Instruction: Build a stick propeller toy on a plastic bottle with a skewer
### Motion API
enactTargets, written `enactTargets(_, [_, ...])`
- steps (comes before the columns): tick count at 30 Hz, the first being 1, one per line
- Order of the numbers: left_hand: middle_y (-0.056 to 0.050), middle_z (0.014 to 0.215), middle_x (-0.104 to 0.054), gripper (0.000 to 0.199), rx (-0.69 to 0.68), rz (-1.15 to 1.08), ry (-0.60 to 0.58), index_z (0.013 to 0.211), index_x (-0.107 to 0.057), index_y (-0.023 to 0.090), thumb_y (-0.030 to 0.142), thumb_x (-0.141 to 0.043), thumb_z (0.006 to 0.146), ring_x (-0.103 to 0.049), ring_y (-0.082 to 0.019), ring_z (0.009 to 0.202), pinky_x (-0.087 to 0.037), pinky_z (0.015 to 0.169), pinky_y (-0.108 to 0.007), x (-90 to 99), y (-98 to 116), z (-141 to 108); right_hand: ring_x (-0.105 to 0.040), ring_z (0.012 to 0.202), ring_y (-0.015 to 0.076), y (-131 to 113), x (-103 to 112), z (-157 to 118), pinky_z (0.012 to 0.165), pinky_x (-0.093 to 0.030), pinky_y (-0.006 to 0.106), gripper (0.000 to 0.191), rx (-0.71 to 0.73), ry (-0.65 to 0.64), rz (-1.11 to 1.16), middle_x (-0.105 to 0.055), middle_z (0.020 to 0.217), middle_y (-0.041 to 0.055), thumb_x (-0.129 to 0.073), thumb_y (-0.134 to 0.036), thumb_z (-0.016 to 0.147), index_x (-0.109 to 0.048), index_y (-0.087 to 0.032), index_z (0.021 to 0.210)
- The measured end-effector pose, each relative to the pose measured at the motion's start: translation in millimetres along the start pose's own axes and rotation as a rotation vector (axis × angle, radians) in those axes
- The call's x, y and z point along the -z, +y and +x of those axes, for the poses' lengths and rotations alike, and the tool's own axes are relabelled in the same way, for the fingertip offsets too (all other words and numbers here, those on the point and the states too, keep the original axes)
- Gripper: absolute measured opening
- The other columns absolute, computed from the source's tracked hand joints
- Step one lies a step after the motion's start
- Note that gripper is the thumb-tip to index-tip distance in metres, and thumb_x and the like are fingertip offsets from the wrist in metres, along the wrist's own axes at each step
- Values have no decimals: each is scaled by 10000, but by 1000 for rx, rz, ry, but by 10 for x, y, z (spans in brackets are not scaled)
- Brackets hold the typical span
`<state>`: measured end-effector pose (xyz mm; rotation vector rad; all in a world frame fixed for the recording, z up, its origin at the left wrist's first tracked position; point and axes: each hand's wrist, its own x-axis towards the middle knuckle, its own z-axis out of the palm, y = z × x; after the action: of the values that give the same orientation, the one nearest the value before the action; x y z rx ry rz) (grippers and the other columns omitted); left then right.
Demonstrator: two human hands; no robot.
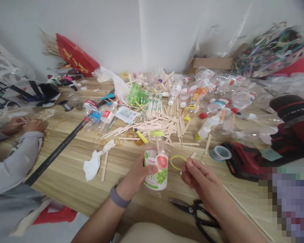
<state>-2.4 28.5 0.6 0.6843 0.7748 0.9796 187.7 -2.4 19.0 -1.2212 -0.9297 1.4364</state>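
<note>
My left hand (138, 175) is wrapped round a clear plastic bottle (156, 165) with a yellow-green cap and a fruit label. The bottle stands upright, and a thin stick shows inside its neck. To the right of it, my right hand (199, 173) pinches a yellow rubber band (177, 162), whose loop hangs open beside the bottle without touching it. Black-handled scissors (192, 210) lie on the table below my right hand, their blades slightly apart. A yellow-handled tool (141, 136) rests just behind the bottle.
Wooden sticks (154, 126) are piled behind the bottle, with several empty plastic bottles (212, 104) at the back right. A red power tool (243, 162) and a tape roll (220, 153) are on the right. At left, a co-worker's hands (27, 125) are near a black strip (57, 152).
</note>
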Motion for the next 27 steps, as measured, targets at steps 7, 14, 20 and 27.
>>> enactTargets(7, [-87,859,-747,490,-119,-120,206,972,-671,132,355,-831,567,-693,-239,727,-526,665,-321,152,106,77,-213,379,45,-61,459,123,389,-290,184,458,-81,360,417,-318,410,-97,-838,-463,606,-468,-198,550])
enactTargets(14, [-70,869,-751,493,-178,-156,256,1010,-650,154,360,-817,594,-705,-239,763,-542,697,-323,238,106,108,-263,378,44,12,590,143,407,-354,172,378,-46,416,562,-346,446,-101,-801,-442,662,-517,-194,631])
enactTargets(20, [-95,884,-747,541,-102,-73,138,1017,-676,130,365,-852,563,-698,-240,766,-532,672,-302,94,6,43,-308,448,73,13,269,61,439,-284,211,427,-21,267,284,-414,486,-67,-836,-499,629,-543,-188,626])
enactTargets(27, [-68,860,-739,565,2,-13,-7,1027,-697,159,318,-903,526,-662,-200,704,-512,683,-295,12,-49,14,-273,490,81,31,68,-1,494,-172,249,430,-46,11,19,-391,515,-71,-784,-572,675,-658,-170,761])
